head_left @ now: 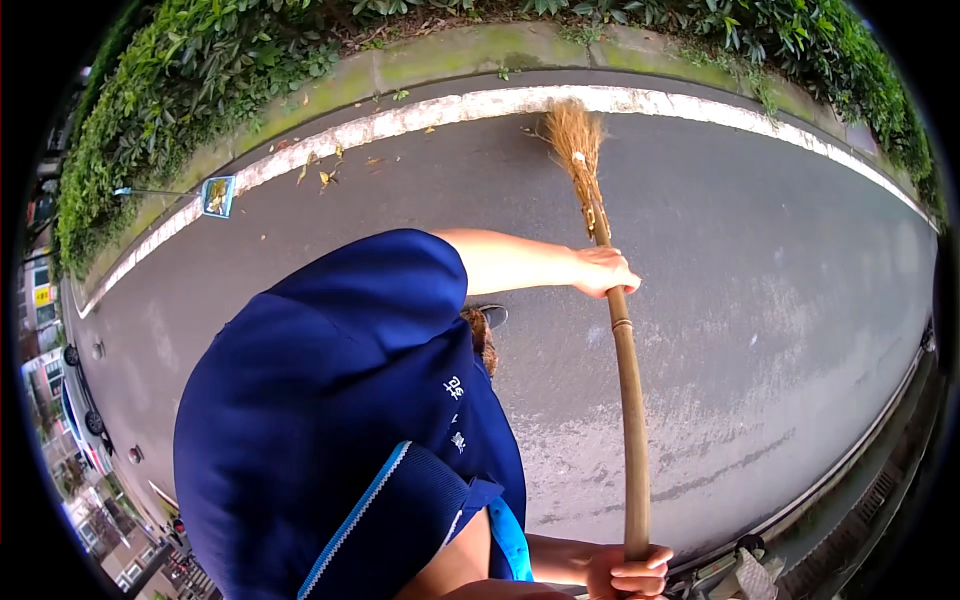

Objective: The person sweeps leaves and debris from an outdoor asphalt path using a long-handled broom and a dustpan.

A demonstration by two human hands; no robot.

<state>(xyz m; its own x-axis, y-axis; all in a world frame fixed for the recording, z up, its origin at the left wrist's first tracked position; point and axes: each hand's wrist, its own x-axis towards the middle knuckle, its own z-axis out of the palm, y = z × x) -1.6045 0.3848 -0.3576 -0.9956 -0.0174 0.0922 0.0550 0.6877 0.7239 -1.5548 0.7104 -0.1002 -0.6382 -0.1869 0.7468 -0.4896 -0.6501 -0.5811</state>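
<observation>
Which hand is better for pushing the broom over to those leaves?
Probably the left hand: it grips the broom handle nearest the bristles, so it steers. The right hand only holds the top end. The leaves lie left.

Tan broom (628, 400) – navy shirt (330, 420) – white stripe (700, 105)

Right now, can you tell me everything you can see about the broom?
The broom has a long, light-brown pole that looks like bamboo, with ring-like joints along it. At the far end sits a bushy head of dry, straw-coloured bristles, bound where it meets the pole. It slants away from the person, bristle tips down on the grey road beside the white painted line. Two bare hands grip the pole: one hand near the bristles, the other hand closed around the near end.
</observation>
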